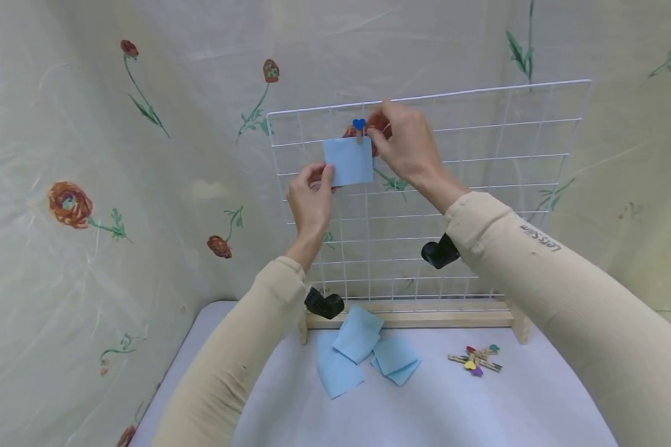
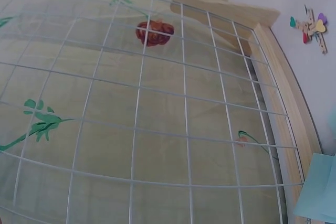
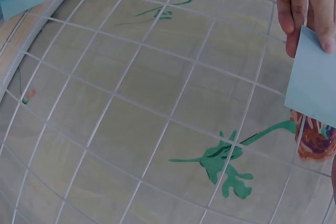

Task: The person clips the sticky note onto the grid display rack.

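A blue square of paper (image 1: pixel 348 161) is held up against the white wire grid (image 1: pixel 470 158), near its upper left. My left hand (image 1: pixel 311 197) pinches the paper's lower left corner, thumb in front. The right wrist view also catches that left hand (image 3: pixel 310 3) and part of the paper (image 3: pixel 314 80). At the paper's top edge, toward the right, stands a small wooden clothespin with a blue heart (image 1: pixel 359 125). My right hand (image 1: pixel 405 139) has its thumb and forefinger curled at the clothespin's right side, pinching it.
Several blue paper sheets (image 1: pixel 358 335) lie on the white table before the grid's wooden base (image 1: pixel 436 319). To their right is a small pile of clothespins (image 1: pixel 475 361) with coloured hearts. A flowered cloth (image 1: pixel 162 248) hangs behind and at the left.
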The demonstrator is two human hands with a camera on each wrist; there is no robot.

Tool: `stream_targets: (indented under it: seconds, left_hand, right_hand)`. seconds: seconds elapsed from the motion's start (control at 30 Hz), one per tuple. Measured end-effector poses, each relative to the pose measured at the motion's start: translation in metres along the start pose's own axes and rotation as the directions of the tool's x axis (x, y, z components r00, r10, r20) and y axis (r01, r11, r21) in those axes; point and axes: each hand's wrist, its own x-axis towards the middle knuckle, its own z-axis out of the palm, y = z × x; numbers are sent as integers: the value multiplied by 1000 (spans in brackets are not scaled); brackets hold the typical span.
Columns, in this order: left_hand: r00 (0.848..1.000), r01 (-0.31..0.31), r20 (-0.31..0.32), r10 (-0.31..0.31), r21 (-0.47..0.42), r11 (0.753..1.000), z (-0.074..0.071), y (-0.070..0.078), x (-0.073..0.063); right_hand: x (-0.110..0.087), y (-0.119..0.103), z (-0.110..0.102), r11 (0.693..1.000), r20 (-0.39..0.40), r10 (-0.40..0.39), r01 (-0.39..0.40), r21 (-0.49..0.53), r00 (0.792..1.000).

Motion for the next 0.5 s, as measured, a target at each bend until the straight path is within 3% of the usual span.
stream_targets:
  seconds: [0.17,0.5]
  left_hand:
    - [1000,-3,17,3,-5,1000,-2,-2,-2]
    - [997,-55,48,55,-15,998,-7,-8,-7]
  right_hand:
    - [-6,5,-2,1000,19,8,-8,-19,1000]
    - [-44,37,-6,997,64,27,-22,-73,998]
